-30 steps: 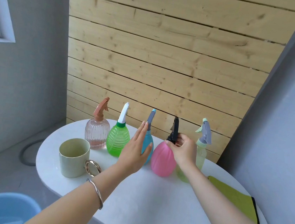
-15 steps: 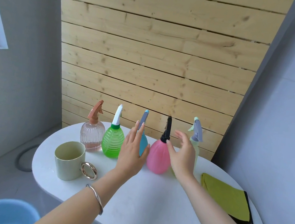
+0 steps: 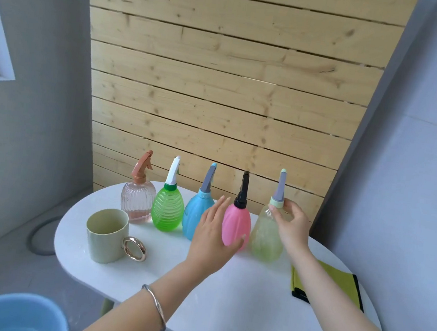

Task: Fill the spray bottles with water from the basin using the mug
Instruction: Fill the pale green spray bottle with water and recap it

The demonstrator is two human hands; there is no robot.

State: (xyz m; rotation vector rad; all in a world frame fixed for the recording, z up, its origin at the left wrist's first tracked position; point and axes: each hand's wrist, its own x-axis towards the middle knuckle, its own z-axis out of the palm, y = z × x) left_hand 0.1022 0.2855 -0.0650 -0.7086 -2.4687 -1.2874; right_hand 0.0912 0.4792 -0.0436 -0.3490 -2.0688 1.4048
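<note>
Several spray bottles stand in a row at the back of the white table point(image 3: 222, 315): a clear pink bottle point(image 3: 136, 205), a green bottle point(image 3: 168, 210), a blue bottle point(image 3: 192, 216), a solid pink bottle point(image 3: 237, 220) and a pale yellow-green bottle point(image 3: 264, 241). My left hand point(image 3: 211, 238) has straight fingers and lies against the left side of the solid pink bottle, partly covering the blue one. My right hand point(image 3: 290, 228) grips the pale bottle around its neck, just under the grey nozzle. A cream mug point(image 3: 107, 234) with a gold ring handle stands at the left. The blue basin point(image 3: 10, 313) sits below the table's front left.
A yellow-green cloth point(image 3: 334, 284) with a black edge lies on the table's right side. A wooden slat wall stands right behind the bottles. A grey wall closes in at the right. A hose loop lies on the floor at the left.
My right hand let go of the pink bottle's top and moved right to grip the pale bottle's neck. My left hand shifted right from the blue bottle to the pink one.
</note>
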